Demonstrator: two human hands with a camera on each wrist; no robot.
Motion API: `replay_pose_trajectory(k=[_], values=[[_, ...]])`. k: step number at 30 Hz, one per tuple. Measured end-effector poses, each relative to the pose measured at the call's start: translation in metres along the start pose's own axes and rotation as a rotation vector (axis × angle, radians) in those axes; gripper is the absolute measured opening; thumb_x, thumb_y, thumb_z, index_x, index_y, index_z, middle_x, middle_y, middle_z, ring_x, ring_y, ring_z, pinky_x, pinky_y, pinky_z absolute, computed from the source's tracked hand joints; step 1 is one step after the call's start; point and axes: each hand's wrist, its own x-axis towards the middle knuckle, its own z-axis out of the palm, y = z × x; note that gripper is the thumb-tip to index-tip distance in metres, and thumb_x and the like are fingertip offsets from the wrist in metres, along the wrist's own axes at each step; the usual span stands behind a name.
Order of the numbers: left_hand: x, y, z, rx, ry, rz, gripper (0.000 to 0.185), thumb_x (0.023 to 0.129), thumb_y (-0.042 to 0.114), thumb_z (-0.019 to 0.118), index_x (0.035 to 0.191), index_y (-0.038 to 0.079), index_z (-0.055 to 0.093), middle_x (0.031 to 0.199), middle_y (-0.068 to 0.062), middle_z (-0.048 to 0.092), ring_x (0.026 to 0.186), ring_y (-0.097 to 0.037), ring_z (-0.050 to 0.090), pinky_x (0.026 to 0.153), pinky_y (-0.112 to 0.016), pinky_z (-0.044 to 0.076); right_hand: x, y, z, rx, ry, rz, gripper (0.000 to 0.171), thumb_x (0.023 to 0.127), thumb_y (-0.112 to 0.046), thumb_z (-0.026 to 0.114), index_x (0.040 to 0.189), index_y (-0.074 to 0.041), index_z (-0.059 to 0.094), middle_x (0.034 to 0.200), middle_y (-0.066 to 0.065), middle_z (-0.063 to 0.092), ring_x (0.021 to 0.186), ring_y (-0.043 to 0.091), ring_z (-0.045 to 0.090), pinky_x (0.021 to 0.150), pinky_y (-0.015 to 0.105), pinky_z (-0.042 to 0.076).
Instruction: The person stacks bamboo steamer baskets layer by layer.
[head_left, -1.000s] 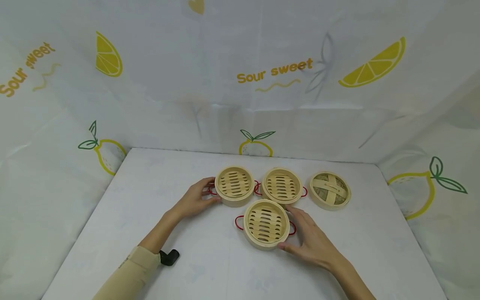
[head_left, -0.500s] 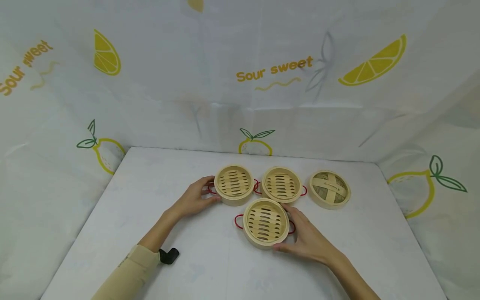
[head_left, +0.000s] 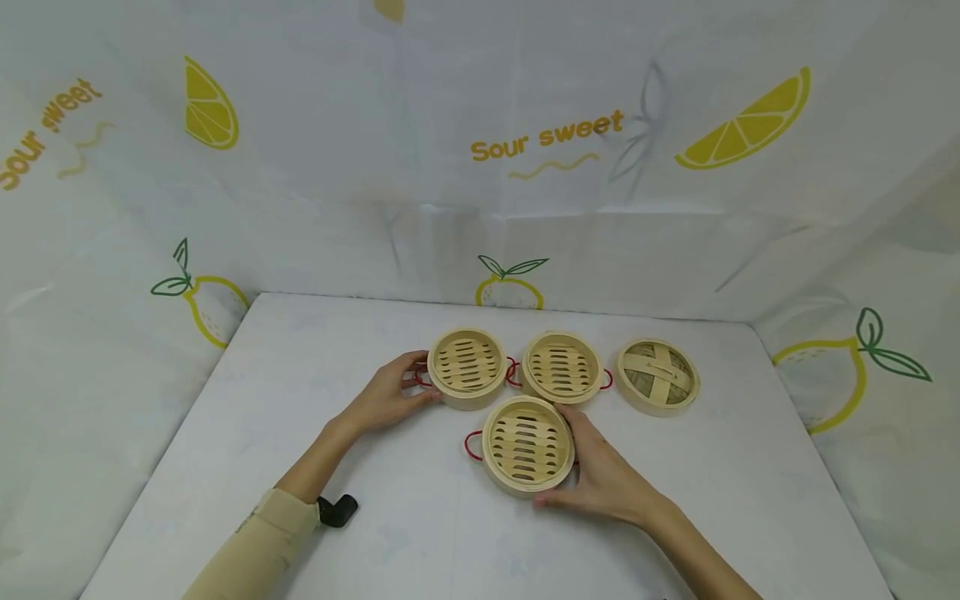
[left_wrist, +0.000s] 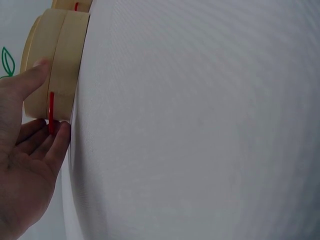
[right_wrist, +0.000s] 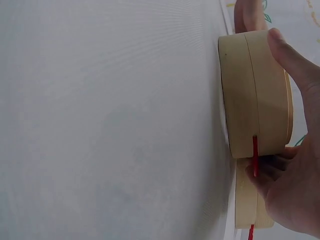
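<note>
A white table [head_left: 300, 433] runs bare toward its near edge; the right hand [head_left: 600, 475] curls round the near steamer basket [head_left: 527, 443]; the left hand [head_left: 386, 398] grips the left basket [head_left: 467, 367], fingers on its red handle [left_wrist: 51, 111]; a lid [head_left: 658, 377] lies well beyond the right fingertips.

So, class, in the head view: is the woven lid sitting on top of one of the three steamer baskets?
No, the woven lid lies on the table by itself, right of the three open baskets.
</note>
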Motion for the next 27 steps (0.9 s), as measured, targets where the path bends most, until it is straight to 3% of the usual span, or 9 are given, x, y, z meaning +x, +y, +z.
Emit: replay_pose_trajectory(k=[11,27], values=[[-0.0003,0.0006,-0.0006,0.001,-0.002,-0.001,0.077,0.095,0.021,0.086,0.157,-0.004,0.047,0.154,-0.022,0.06,0.145,-0.037,0.059,0.114,-0.041,0.061,0.0042,-0.0021,0.0042,0.021,0.005,-0.029,0.135,0.063,-0.057,0.104,0.164,-0.005,0.029,0.16,0.013,0.052,0.149,0.034,0.056,0.121,0.063,0.051],[-0.0005,-0.0003,-0.0007,0.017,0.001,0.012,0.078,0.095,0.024,0.087,0.156,-0.005,0.048,0.152,-0.023,0.061,0.144,-0.038,0.061,0.113,-0.04,0.062,0.0087,-0.0048,0.0062,0.042,-0.016,-0.054,0.144,0.062,-0.053,0.105,0.169,-0.003,0.023,0.168,0.019,0.043,0.155,0.04,0.048,0.125,0.066,0.046]])
